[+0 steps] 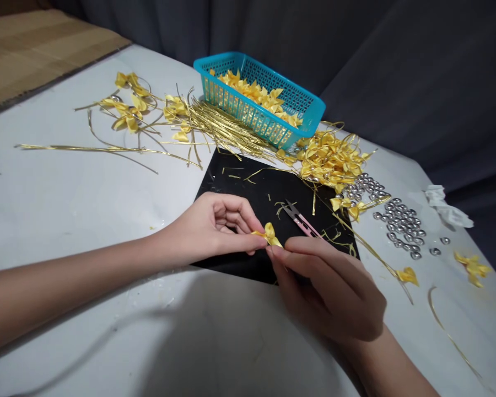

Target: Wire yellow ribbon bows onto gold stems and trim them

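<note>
Both forearms reach across the white worktop (66, 209) and meet over the near edge of a black mat (240, 182). The left hand (215, 226), fingers curled, pinches one side of a yellow bow (268, 234) between thumb and forefinger. The right hand (326, 286), knuckles up, pinches the other side. Pink snips (300, 220) lie on the mat just beyond the bow, and a blue basket (258, 99) stands past the mat's far edge

One basket (248, 113), one mat (236, 192), one clipper (300, 220)
</note>
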Demonstrator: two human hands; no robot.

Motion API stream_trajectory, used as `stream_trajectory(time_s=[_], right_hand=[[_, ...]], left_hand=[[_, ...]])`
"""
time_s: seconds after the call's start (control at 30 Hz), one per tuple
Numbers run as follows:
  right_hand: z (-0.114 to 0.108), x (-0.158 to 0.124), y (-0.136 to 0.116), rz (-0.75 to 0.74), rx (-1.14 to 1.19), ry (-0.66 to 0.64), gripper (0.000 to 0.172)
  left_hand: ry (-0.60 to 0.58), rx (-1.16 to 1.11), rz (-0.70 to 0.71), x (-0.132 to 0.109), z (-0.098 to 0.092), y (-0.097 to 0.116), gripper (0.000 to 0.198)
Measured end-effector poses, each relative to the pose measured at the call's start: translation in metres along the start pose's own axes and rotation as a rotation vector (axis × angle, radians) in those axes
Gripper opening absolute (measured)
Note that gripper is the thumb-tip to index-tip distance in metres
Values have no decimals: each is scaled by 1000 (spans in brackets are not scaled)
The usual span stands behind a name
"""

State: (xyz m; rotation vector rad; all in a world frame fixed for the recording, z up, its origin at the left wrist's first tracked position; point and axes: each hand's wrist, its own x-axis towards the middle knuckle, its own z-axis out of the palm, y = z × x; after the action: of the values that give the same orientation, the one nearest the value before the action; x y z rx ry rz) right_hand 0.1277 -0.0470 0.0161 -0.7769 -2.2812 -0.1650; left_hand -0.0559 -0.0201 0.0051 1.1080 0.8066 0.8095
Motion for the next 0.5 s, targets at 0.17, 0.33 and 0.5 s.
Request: stream_trajectory(time_s=[0.17,0.33,0.5], right_hand=[[2,6,5,206,223,-63,11],[8,7,10,244,282,-1,14],[8,7,2,177,161,2,18]], left_hand=[[5,-24,-5,1,-1,0,13],[-48,-49,-7,-1,-1,1,11],[-70,-3,-7,-4,1,-2,14]])
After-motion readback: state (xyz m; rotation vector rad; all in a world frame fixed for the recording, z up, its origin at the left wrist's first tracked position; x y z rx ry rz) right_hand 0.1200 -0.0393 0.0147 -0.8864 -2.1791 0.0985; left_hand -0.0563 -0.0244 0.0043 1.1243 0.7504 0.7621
